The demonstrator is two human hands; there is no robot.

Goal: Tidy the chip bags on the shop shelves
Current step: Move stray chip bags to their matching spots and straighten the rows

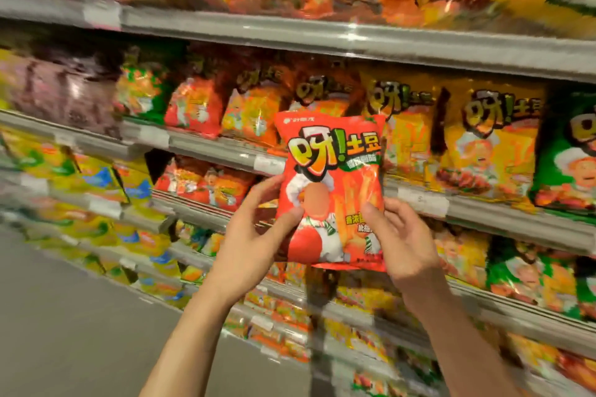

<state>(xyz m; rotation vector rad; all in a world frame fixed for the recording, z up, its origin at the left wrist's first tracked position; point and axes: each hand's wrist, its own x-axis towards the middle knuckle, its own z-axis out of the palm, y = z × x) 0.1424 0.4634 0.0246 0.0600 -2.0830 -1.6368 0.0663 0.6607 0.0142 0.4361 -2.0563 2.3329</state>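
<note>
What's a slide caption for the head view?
Both hands, left hand and right hand, hold a red chip bag upright before stocked shelves.

The shelved bags [490, 145] are smeared by blur, and the held red bag [332, 190] hides the fingers behind it.

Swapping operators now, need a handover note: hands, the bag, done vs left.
Left hand and right hand both grip the red chip bag by its lower edges, upright, front facing the camera, off the shelf.
Behind it, the middle shelf holds orange, yellow and green bags in rows.
Done: one bag picked up.
Left: place it in a matching row; the blurred rows cannot be judged.
</note>
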